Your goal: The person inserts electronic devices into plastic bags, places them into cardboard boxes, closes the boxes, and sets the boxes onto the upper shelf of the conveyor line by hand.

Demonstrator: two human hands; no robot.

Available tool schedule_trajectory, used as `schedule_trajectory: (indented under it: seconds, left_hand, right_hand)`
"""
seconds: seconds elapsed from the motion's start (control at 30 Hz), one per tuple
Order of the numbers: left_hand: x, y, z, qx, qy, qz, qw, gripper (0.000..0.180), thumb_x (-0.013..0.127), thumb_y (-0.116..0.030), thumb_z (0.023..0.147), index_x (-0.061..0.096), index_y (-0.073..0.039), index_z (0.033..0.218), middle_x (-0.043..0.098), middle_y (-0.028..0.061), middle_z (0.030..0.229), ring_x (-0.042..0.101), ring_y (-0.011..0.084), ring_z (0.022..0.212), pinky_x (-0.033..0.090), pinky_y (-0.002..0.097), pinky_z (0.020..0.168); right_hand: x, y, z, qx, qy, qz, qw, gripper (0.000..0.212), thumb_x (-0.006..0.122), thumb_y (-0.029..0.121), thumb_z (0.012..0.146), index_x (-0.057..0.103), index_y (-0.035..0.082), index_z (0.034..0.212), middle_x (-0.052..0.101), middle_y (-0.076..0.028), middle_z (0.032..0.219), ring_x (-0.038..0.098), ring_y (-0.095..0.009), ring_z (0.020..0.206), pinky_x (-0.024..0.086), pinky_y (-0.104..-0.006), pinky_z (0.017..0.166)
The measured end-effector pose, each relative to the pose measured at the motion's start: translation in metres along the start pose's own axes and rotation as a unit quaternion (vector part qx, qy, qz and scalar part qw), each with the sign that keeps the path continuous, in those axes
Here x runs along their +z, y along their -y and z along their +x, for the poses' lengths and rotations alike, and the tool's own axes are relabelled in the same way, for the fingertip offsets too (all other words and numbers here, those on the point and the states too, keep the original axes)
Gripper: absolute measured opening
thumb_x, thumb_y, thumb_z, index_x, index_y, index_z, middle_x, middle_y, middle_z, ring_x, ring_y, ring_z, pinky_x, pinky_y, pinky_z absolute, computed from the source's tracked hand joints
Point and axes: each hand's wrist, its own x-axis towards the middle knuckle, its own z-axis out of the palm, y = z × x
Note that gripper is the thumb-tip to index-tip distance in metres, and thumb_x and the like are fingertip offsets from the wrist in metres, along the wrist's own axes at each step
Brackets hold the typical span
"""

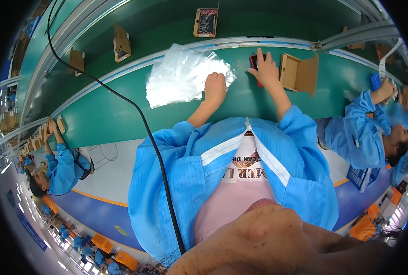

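A fanned pile of clear plastic bags lies on the green work surface in front of me. My left hand rests at the pile's right edge, its fingers curled down and closed on a bag. My right hand has its fingers spread over a flat black device with a red edge, which looks like a phone; the hand covers much of it. Right beside that hand is an opened brown cardboard box with its lid folded out to the right.
Beyond the metal rail, a box with dark contents and brown boxes stand on a green belt. A black cable hangs across the view at left. Co-workers in blue sit at left and right.
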Motion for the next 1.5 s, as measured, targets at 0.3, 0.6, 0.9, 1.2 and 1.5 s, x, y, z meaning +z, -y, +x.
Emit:
schedule_trajectory:
  seconds: [0.3, 0.6, 0.9, 1.2, 1.5]
  left_hand:
    - [-0.003, 0.008, -0.006, -0.107, 0.049, -0.042, 0.992, 0.009, 0.058, -0.009, 0.076, 0.064, -0.003, 0.079, 0.057, 0.0164, 0.078, 0.053, 0.0352, 0.078, 0.043, 0.0431, 0.069]
    - [-0.01, 0.016, 0.015, -0.273, 0.06, -0.173, 0.945, 0.014, 0.054, -0.01, 0.082, 0.065, -0.001, 0.084, 0.063, 0.0179, 0.08, 0.06, 0.0335, 0.075, 0.047, 0.0399, 0.069]
    - [-0.04, -0.003, 0.017, 0.031, -0.096, -0.03, 0.994, 0.011, 0.058, -0.007, 0.076, 0.061, -0.005, 0.086, 0.052, 0.0099, 0.071, 0.052, 0.028, 0.07, 0.044, 0.0385, 0.062]
    - [-0.063, -0.019, 0.026, 0.095, -0.11, -0.061, 0.988, 0.016, 0.06, -0.002, 0.073, 0.061, -0.001, 0.089, 0.051, 0.0096, 0.07, 0.05, 0.0267, 0.065, 0.043, 0.0362, 0.058]
    - [-0.029, 0.016, -0.006, -0.025, -0.084, -0.016, 0.996, 0.026, 0.053, -0.005, 0.074, 0.054, 0.004, 0.098, 0.053, 0.02, 0.11, 0.052, 0.0322, 0.097, 0.045, 0.0378, 0.082]
  right_hand:
    - [-0.028, -0.014, -0.013, 0.054, 0.086, 0.34, 0.935, 0.051, 0.073, 0.033, 0.07, 0.054, 0.005, 0.109, 0.054, -0.018, 0.101, 0.056, -0.028, 0.094, 0.049, -0.0372, 0.078]
    - [0.035, 0.016, -0.086, 0.095, 0.087, 0.511, 0.85, 0.023, 0.061, 0.023, 0.087, 0.056, 0.003, 0.098, 0.06, -0.007, 0.079, 0.064, -0.018, 0.076, 0.052, -0.0308, 0.061]
    - [0.011, 0.043, -0.064, 0.11, 0.2, 0.474, 0.851, 0.036, 0.056, 0.039, 0.088, 0.057, 0.002, 0.092, 0.061, -0.011, 0.079, 0.062, -0.025, 0.069, 0.051, -0.0363, 0.06]
    - [0.005, 0.074, -0.041, 0.273, 0.255, 0.821, 0.431, 0.041, 0.052, 0.036, 0.091, 0.048, -0.002, 0.106, 0.054, -0.012, 0.097, 0.061, -0.019, 0.078, 0.053, -0.0293, 0.074]
    - [0.052, 0.065, -0.002, 0.272, 0.243, 0.808, 0.463, 0.022, 0.052, 0.017, 0.092, 0.048, -0.004, 0.098, 0.06, -0.013, 0.086, 0.063, -0.023, 0.067, 0.054, -0.0247, 0.056]
